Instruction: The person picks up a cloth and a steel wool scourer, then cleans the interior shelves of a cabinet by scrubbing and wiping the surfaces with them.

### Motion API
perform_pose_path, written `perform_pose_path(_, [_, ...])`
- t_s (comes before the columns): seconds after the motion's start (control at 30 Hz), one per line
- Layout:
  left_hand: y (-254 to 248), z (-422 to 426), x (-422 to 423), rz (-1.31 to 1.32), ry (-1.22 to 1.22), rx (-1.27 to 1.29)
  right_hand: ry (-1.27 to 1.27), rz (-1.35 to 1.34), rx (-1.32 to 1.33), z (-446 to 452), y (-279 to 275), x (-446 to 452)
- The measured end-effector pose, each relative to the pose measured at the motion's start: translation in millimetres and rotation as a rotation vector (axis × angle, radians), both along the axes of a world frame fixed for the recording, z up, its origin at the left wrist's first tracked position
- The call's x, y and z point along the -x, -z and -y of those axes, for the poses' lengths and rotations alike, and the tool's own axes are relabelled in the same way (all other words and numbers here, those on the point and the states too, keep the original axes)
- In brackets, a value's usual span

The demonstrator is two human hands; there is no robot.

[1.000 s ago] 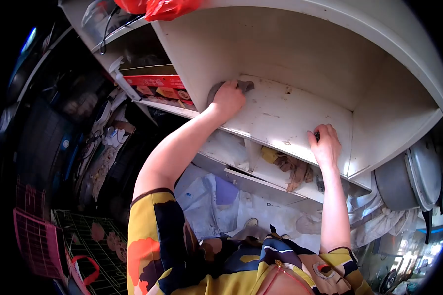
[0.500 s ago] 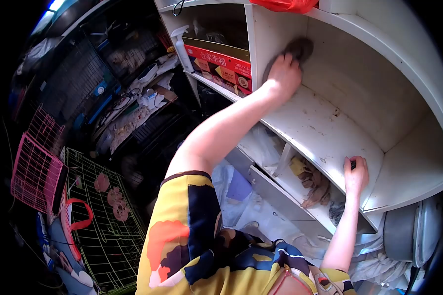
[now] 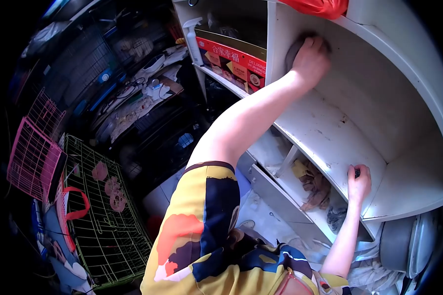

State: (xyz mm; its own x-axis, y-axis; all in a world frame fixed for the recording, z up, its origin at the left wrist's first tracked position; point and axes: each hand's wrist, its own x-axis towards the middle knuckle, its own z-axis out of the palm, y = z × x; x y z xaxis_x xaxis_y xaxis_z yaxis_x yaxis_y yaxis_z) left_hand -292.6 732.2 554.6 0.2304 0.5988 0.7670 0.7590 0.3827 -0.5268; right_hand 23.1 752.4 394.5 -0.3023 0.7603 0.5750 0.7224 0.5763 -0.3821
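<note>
My left hand (image 3: pixel 311 61) presses a dark grey-brown cloth (image 3: pixel 294 53) against the left inner wall of a white shelf compartment (image 3: pixel 325 120). Its fingers curl over the cloth, which is partly hidden behind them. Lower right, my right hand (image 3: pixel 360 186) rests by the front of the same compartment floor, closed around a small dark object (image 3: pixel 357 172). Too little of that object shows to name it. Brown specks and stains mark the compartment floor.
Left of the compartment stand a red printed box (image 3: pixel 231 63) and a white spray bottle (image 3: pixel 194 43). A red bag (image 3: pixel 320 6) lies above. Below are crumpled brown material (image 3: pixel 316 189) and a dark plastic bag (image 3: pixel 336 219). Green (image 3: pixel 108 236) and pink (image 3: pixel 34 160) wire cages stand left.
My left hand has moved up and slightly deeper along the wall with the cloth. My right hand stays near the same spot, while the whole view has shifted a little.
</note>
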Motion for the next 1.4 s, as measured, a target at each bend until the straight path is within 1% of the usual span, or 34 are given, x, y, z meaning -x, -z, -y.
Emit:
perform_pose_path(0.03, [-16, 2, 3, -0.001, -0.01, 0.003, 0.011, 0.01, 0.042, 1, -2, 0])
perform_pose_path(0.1, [-35, 3, 9, -0.013, -0.008, -0.229, 0.0, 0.004, 0.032, -2, 0, -1])
perform_pose_path(0.13, [-33, 7, 11, -0.016, -0.013, -0.225, -0.002, 0.003, 0.019, -2, 1, -1])
perform_pose_path(0.2, [-20, 19, 13, 0.119, 0.095, -0.271, 0.009, -0.002, 0.047, 0, -2, 0])
perform_pose_path(0.23, [-3, 25, 13, 0.114, 0.107, -0.238, 0.011, -0.008, 0.046, 1, -2, 1])
perform_pose_path(0.3, [39, 38, 8, 0.226, 0.09, -0.063, 0.016, -0.016, 0.044, 1, -2, -1])
perform_pose_path(0.37, [86, 46, 8, 0.188, 0.09, 0.036, 0.019, -0.019, 0.057, 0, -1, -1])
perform_pose_path(0.43, [95, 55, 5, 0.236, 0.114, 0.154, 0.013, -0.031, 0.06, -1, 1, -3])
perform_pose_path(0.47, [93, 53, 7, 0.275, 0.115, 0.191, 0.004, -0.037, 0.062, -2, 2, -3])
perform_pose_path(0.5, [80, 52, 6, 0.275, 0.113, 0.188, 0.001, -0.037, 0.059, -4, 2, -3])
perform_pose_path(0.57, [34, 49, 4, 0.262, 0.172, -0.084, 0.03, -0.033, 0.075, -3, 2, -3])
perform_pose_path(0.6, [10, 46, 8, 0.194, 0.231, -0.251, 0.028, -0.033, 0.077, -2, 2, -2])
perform_pose_path(0.67, [-30, 46, 9, 0.213, 0.266, -0.42, 0.019, -0.038, 0.083, -1, 0, -3])
perform_pose_path(0.7, [-42, 52, 8, 0.245, 0.278, -0.425, 0.004, -0.054, 0.075, 1, -2, -3])
perform_pose_path(0.73, [-48, 57, 7, 0.275, 0.292, -0.43, 0.005, -0.059, 0.074, -1, 1, -3])
perform_pose_path(0.83, [-30, 43, 8, 0.279, 0.267, -0.487, 0.029, -0.062, 0.069, -6, 6, -4])
perform_pose_path(0.87, [-22, 33, 10, 0.278, 0.278, -0.483, 0.031, -0.063, 0.07, -6, 6, -4])
perform_pose_path(0.93, [2, 10, 15, 0.283, 0.192, -0.334, 0.037, -0.054, 0.073, -4, 6, -5])
perform_pose_path(0.97, [12, -2, 14, 0.332, 0.131, -0.221, 0.041, -0.059, 0.062, -3, 5, -4])
perform_pose_path(1.0, [20, -15, 14, 0.333, 0.132, -0.223, 0.044, -0.065, 0.052, -2, 3, -3])
perform_pose_path(1.03, [27, -29, 15, 0.309, 0.072, -0.137, 0.052, -0.064, 0.064, -1, 2, -3])
perform_pose_path(1.07, [34, -43, 15, 0.287, 0.01, -0.053, 0.052, -0.063, 0.058, 0, 2, -3])
perform_pose_path(1.1, [37, -55, 14, 0.289, 0.01, -0.062, 0.05, -0.057, 0.061, 1, 2, -4])
perform_pose_path(1.17, [41, -76, 13, 0.272, -0.108, 0.054, 0.024, -0.057, 0.043, -2, 4, -5])
perform_pose_path(1.3, [65, -107, 14, 0.264, -0.17, -0.058, 0.028, -0.037, 0.053, 0, 2, -4])
perform_pose_path(1.37, [81, -107, 15, 0.342, -0.202, 0.044, 0.018, -0.021, 0.06, 2, -1, -4])
perform_pose_path(1.4, [91, -95, 11, 0.347, -0.208, 0.048, 0.013, -0.016, 0.064, 5, -3, -4])
